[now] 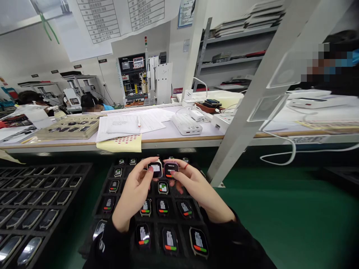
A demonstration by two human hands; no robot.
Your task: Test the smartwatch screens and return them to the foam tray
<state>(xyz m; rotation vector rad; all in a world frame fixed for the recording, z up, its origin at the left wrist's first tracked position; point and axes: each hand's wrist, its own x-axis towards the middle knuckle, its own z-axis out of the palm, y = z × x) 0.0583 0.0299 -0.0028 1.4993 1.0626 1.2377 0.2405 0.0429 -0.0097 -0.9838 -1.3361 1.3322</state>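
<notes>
My left hand (136, 185) is closed around a smartwatch with a pale case (156, 169), its thumb lying on the lit screen. Beside it, my right hand (193, 182) grips a second smartwatch with a dark case (170, 170), whose screen shows text and a red-orange bar; the thumb rests at that bar. Both watches have no straps and are held close together above a black foam tray (153, 203). In the tray's compartments lie several more watch heads, such as one with a green and white screen (163, 188). My forearms cover parts of the tray.
Another black tray (60, 210) of dark-screened watches lies at left. Beyond is a workbench with papers (126, 125), a white charging box (186, 124) and a beige tray (70, 127). A slanted metal post (238, 123) stands at right, with a white cable (293, 151) hanging nearby. People sit farther back.
</notes>
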